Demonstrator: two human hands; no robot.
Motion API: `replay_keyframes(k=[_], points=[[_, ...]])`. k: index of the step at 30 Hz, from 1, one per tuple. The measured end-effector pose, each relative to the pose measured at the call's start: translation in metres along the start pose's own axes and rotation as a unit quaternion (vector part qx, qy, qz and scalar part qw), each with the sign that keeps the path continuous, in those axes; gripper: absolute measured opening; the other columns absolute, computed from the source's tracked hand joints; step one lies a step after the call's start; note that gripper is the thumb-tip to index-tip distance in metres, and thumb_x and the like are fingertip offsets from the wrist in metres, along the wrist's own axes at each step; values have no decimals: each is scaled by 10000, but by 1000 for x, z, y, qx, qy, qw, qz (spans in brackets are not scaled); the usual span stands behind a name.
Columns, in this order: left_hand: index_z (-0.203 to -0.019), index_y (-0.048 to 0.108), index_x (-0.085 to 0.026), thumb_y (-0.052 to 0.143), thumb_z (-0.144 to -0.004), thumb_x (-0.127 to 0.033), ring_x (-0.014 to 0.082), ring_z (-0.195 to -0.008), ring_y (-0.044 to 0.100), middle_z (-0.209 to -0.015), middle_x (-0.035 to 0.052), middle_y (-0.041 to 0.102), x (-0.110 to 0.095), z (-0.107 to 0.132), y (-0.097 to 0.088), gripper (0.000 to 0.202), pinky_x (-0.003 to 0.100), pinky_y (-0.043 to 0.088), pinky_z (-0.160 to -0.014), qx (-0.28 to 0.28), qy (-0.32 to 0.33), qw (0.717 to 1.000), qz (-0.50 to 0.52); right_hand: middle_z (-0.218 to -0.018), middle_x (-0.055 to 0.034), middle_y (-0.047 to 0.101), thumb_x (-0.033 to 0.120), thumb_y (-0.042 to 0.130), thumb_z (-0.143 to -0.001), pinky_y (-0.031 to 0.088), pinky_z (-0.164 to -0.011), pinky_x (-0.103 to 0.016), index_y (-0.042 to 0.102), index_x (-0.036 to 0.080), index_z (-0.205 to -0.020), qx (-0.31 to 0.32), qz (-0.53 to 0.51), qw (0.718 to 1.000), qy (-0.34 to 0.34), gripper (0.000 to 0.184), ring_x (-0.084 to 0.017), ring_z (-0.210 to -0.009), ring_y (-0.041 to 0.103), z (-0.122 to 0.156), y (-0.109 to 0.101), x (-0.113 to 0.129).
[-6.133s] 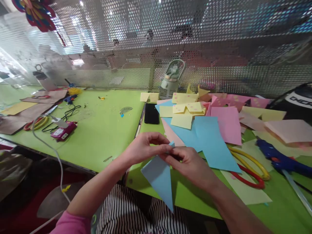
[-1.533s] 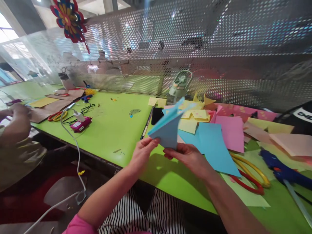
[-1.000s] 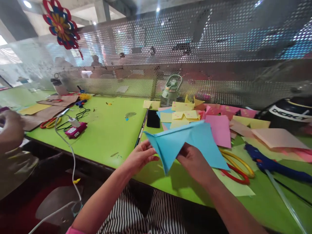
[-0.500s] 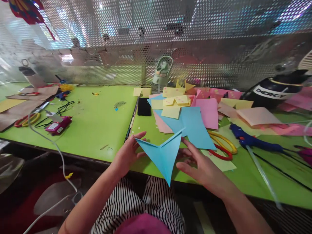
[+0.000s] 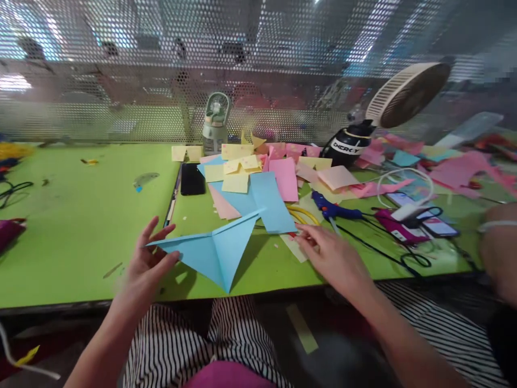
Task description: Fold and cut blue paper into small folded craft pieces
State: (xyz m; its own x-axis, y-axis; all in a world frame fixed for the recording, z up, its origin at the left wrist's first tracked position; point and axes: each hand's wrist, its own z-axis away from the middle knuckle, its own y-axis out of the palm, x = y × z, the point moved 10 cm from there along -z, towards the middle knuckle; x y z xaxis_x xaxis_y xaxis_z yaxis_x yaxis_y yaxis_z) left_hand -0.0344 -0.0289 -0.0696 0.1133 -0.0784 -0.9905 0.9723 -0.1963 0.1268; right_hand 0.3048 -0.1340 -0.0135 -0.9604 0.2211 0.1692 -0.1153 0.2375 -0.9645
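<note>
My left hand (image 5: 147,264) pinches the left tip of a folded light-blue paper (image 5: 220,250) between thumb and fingers. The paper has two wing-like points and a crease down its middle, and it is raised above the green table. My right hand (image 5: 331,253) is off the paper, at the scissors with yellow (image 5: 307,214) and red handles. Its fingers are bent together over the red handle, which they mostly hide. Flat blue paper (image 5: 274,207) lies just beyond the folded one.
A black phone (image 5: 193,179), a bottle (image 5: 215,126) and yellow and pink paper pieces (image 5: 285,178) lie beyond my hands. To the right are a blue glue gun (image 5: 335,207), cables, a magenta power bank (image 5: 399,226), a fan (image 5: 407,94) and another person's arm (image 5: 501,253).
My right hand has left the blue paper and moved right to the scissors. My left hand keeps the paper, now lower and tilted. The view has turned right.
</note>
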Motion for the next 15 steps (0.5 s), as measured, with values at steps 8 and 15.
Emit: replay_keyframes(k=[8, 15], points=[[-1506, 106, -419, 770, -735, -203, 113, -855, 652, -1428, 108, 451, -9, -6, -19, 1040, 249, 587, -719, -41, 67, 997, 22, -986, -104, 717, 250, 547, -773, 489, -714, -365, 616, 185, -1071, 85, 48, 995, -9, 313, -273, -861, 667, -52, 14, -34], [-1518, 70, -398, 726, -784, -258, 185, -1020, 647, -1416, 111, 428, -7, 0, -21, 995, 292, 582, -827, -38, 34, 999, 14, -491, -15, 548, 198, 748, -520, 306, -467, -314, 518, 235, -528, 89, 9, 996, 24, 233, -157, -427, 467, -76, -1, -47]])
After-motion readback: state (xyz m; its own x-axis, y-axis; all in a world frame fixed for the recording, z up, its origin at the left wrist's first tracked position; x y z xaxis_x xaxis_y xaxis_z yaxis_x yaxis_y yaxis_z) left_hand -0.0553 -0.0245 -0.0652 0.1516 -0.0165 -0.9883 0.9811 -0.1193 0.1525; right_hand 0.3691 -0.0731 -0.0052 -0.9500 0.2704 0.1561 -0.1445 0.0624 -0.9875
